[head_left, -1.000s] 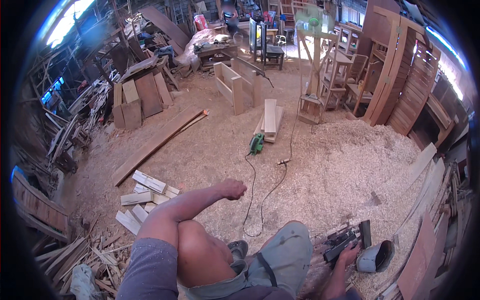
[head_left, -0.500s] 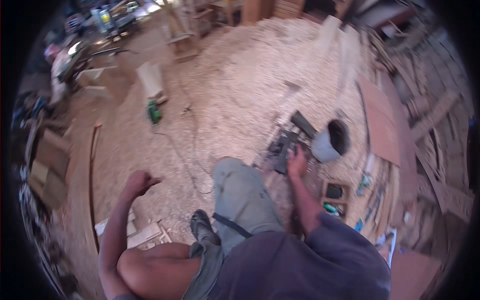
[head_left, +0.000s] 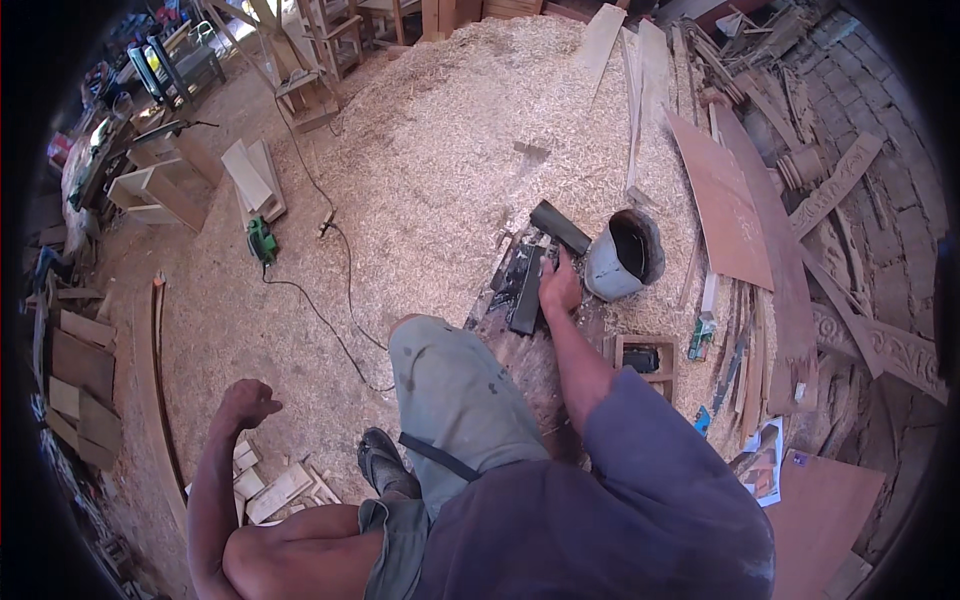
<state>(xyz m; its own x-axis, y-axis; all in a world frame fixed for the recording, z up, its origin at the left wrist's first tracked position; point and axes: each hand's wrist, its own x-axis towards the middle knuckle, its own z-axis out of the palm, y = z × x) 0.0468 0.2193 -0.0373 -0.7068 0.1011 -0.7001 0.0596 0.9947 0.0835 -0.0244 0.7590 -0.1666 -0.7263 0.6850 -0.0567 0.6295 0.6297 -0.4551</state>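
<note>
My right hand [head_left: 560,290] grips the edge of a dark rectangular block [head_left: 528,304], with some fingers hidden. That block lies on a wet, dark-stained board [head_left: 495,318] in front of my right side. Just beyond it a second dark block [head_left: 560,227] lies at a slant. A grey bucket [head_left: 604,268] with a dark inside stands to the right of my hand. My left hand [head_left: 246,403] hangs in the air over the floor beside my left knee. Its fingers are curled in, and nothing shows in them.
Wood shavings [head_left: 440,150] cover the floor ahead. A green corded power planer [head_left: 261,240] lies at the left, its cable [head_left: 325,320] running toward my knee. Wood offcuts [head_left: 280,492] lie near my foot. A divided wooden box [head_left: 655,370], boards [head_left: 720,200] and carved pieces are at the right.
The view has shifted, so the surroundings sit farther left and the picture is sharper. My right hand stays on the dark block. My left hand's fingers look more curled and the hand sits lower.
</note>
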